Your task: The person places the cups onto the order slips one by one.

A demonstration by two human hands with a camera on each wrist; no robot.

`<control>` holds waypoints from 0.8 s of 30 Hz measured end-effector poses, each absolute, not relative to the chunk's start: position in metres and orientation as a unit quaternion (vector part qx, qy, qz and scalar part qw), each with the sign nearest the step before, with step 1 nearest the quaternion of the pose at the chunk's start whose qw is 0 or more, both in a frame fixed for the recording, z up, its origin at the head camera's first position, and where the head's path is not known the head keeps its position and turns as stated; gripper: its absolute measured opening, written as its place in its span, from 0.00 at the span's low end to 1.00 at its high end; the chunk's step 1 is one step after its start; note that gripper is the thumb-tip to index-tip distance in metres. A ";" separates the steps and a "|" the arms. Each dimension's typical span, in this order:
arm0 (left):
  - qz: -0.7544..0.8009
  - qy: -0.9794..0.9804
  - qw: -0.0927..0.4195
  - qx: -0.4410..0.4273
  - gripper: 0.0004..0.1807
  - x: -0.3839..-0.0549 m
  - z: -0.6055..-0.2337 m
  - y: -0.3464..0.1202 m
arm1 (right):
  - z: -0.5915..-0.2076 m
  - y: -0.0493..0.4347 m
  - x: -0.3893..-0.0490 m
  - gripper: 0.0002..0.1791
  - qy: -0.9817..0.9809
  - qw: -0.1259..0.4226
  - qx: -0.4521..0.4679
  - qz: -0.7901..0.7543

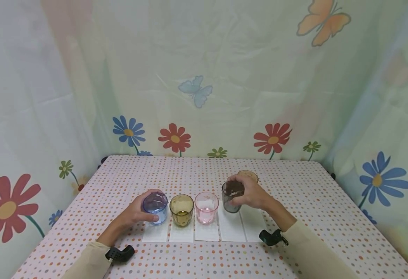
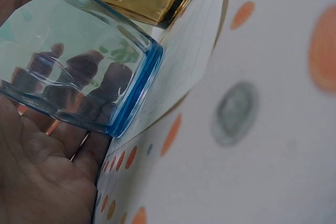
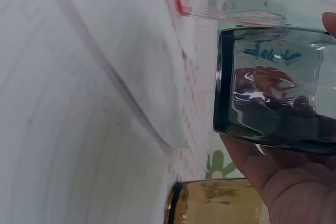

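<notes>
My left hand point(image 1: 137, 209) grips a clear blue glass point(image 1: 160, 217), thumb on the near side and fingers round the far side. In the left wrist view the thick blue base point(image 2: 139, 93) is right at a white paper strip point(image 2: 184, 61). My right hand point(image 1: 254, 193) holds a smoky grey glass point(image 1: 229, 204) by its sides, near the far end of the fourth strip. A gap shows between its dark base point(image 3: 224, 82) and the paper in the right wrist view. Between the hands stand an olive-yellow glass point(image 1: 181, 213) and a pale pink glass point(image 1: 206, 211).
An amber glass point(image 1: 248, 173) stands behind my right hand, partly hidden by it. Several white paper strips point(image 1: 232, 232) lie side by side on the dotted tablecloth point(image 1: 190, 259). A flowered curtain point(image 1: 225, 128) hangs behind and at both sides of the table.
</notes>
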State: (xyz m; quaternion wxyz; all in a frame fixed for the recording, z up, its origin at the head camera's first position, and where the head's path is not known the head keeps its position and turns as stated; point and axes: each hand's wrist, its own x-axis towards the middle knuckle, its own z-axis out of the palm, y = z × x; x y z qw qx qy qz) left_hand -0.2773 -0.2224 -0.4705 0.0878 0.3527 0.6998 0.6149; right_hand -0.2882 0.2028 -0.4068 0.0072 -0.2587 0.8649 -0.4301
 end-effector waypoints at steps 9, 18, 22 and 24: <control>0.622 0.695 0.095 0.349 0.41 -0.276 -0.469 -0.222 | -0.412 0.203 -0.283 0.35 0.867 0.027 -0.263 -0.423; 0.623 0.693 0.099 0.348 0.41 -0.276 -0.470 -0.221 | -0.425 0.202 -0.284 0.34 0.857 0.061 -0.294 -0.419; 0.620 0.698 0.099 0.344 0.41 -0.276 -0.470 -0.222 | -0.429 0.200 -0.283 0.34 0.854 0.068 -0.296 -0.421; 0.617 0.703 0.097 0.341 0.42 -0.277 -0.470 -0.222 | -0.430 0.199 -0.283 0.34 0.845 0.082 -0.295 -0.439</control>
